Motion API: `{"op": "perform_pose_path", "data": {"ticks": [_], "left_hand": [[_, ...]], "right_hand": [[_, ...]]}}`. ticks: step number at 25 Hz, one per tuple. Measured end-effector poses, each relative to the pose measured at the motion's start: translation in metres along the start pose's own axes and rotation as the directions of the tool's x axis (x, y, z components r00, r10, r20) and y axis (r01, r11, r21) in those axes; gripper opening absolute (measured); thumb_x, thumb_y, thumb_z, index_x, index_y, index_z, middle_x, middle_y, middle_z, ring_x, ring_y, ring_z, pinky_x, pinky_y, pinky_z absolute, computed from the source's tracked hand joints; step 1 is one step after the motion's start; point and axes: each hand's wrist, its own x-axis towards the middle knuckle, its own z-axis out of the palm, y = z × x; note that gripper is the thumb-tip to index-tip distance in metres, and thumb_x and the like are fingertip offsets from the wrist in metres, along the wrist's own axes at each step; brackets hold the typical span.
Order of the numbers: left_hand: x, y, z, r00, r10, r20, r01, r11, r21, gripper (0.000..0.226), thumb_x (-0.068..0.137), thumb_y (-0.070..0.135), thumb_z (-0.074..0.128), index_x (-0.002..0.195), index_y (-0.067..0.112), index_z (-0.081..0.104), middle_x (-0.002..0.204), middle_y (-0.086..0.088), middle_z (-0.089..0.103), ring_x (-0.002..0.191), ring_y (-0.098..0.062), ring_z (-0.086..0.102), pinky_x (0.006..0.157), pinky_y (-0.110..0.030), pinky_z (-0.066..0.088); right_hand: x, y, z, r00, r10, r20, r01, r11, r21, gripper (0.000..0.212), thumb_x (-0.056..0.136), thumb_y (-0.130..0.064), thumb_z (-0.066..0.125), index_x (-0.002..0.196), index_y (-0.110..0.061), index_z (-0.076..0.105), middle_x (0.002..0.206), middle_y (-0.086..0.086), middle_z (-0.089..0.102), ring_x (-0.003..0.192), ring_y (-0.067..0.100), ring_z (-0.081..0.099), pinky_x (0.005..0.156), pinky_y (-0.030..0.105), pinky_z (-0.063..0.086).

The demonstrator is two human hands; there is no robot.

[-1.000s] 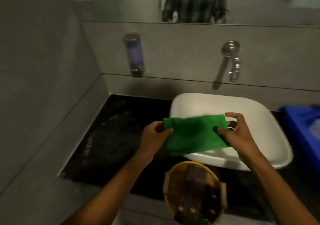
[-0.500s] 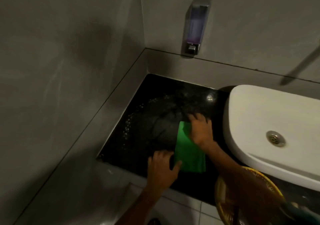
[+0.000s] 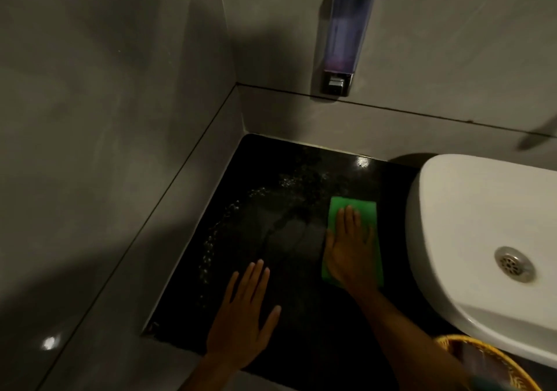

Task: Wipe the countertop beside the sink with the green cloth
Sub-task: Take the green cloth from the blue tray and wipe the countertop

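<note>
Black countertop (image 3: 289, 270) bears green cloth (image 3: 352, 216), white sink (image 3: 470, 209), droplets (image 3: 211, 249).

Dim rm; grey tiled walls (image 3: 105, 89), soap dispenser (image 3: 343, 32).

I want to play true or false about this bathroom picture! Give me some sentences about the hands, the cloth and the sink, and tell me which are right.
1. The right hand presses flat on the green cloth. True.
2. The left hand is holding the cloth too. False: it rests open on the black countertop, apart from the cloth.
3. The cloth lies inside the white sink. False: it lies on the countertop, left of the sink.
4. A soap dispenser hangs on the wall above the countertop. True.
5. Water droplets show on the countertop left of the cloth. True.
</note>
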Motion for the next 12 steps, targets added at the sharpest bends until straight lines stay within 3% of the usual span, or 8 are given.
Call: {"op": "perform_pose_path", "data": {"ticks": [4, 6, 12], "left_hand": [[0.005, -0.002, 0.002, 1.0, -0.021, 0.002, 0.021, 0.999, -0.029, 0.07, 0.093, 0.064, 0.021, 0.15, 0.027, 0.007, 0.161, 0.007, 0.009, 0.149, -0.012, 0.005, 0.115, -0.039, 0.009], [0.007, -0.003, 0.001, 1.0, -0.018, 0.014, 0.019, 1.0, -0.021, 0.072, 0.092, 0.066, 0.021, 0.15, 0.028, 0.007, 0.161, 0.009, 0.007, 0.149, -0.013, 0.006, 0.114, -0.037, 0.007], [0.005, 0.0, -0.004, 0.999, -0.038, 0.029, 0.039, 0.999, -0.015, 0.071, 0.093, 0.065, 0.025, 0.152, 0.028, 0.009, 0.161, 0.011, 0.008, 0.148, -0.009, 0.005, 0.115, -0.035, 0.009]], "right_hand": [[0.084, -0.002, -0.006, 0.999, -0.049, -0.007, 0.049, 0.998, -0.028, 0.053, 0.099, -0.032, 0.032, 0.148, -0.013, 0.029, 0.159, 0.006, 0.027, 0.147, 0.021, 0.02, 0.118, 0.049, 0.015], [0.112, -0.024, -0.007, 0.985, -0.169, 0.037, 0.17, 0.985, -0.011, 0.052, 0.101, -0.031, 0.029, 0.15, -0.015, 0.026, 0.16, 0.005, 0.024, 0.148, 0.019, 0.018, 0.118, 0.046, 0.014], [0.089, -0.091, 0.002, 0.808, -0.573, 0.137, 0.575, 0.818, 0.025, 0.053, 0.101, -0.028, 0.027, 0.151, -0.012, 0.018, 0.162, 0.005, 0.017, 0.149, 0.019, 0.013, 0.121, 0.037, 0.009]]}}
